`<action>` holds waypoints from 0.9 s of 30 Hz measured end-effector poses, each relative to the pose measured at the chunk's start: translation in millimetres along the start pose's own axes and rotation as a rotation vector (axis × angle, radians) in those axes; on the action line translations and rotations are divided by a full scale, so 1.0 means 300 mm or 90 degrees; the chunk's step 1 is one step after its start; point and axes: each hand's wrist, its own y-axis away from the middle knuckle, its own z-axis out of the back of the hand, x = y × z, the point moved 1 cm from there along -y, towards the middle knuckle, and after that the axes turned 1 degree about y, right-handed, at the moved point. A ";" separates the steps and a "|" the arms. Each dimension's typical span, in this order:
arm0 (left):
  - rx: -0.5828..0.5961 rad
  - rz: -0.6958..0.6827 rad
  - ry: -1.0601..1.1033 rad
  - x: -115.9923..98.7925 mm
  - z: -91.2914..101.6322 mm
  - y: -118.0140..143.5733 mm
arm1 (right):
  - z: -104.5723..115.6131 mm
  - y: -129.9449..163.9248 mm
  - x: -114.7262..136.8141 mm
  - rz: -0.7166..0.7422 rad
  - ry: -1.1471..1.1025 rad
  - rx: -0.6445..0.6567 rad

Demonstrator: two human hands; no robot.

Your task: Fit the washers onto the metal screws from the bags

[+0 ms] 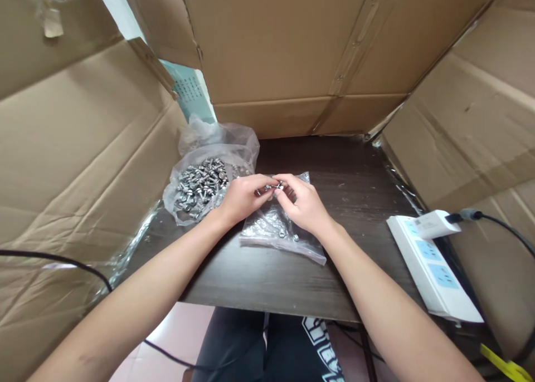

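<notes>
My left hand (246,195) is closed, with a screw (270,188) pinched at its fingertips. My right hand (303,201) meets it from the other side, thumb and fingers closed on a small shiny metal fastener whose exact kind is too small to tell. Below both hands lies a flat clear zip bag (267,229). Two small nut-like metal pieces (288,235) show at its near part; whether they are inside or on top I cannot tell. Close to my left hand, an open plastic bag (169,195) holds a heap of silver screws (204,181), many with washer-like heads.
The dark wooden table (343,170) is enclosed by cardboard walls (284,42). At the right stands a white power strip (434,270) with a plugged-in adapter (437,224). A black cable (62,259) runs along the left.
</notes>
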 end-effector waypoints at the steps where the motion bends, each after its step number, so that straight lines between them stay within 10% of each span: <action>1: 0.001 -0.002 -0.003 0.000 0.001 0.001 | -0.001 0.000 0.000 0.002 0.001 -0.001; 27: 0.006 -0.005 -0.036 -0.027 0.007 -0.002 | 0.007 0.001 0.004 -0.077 -0.113 0.023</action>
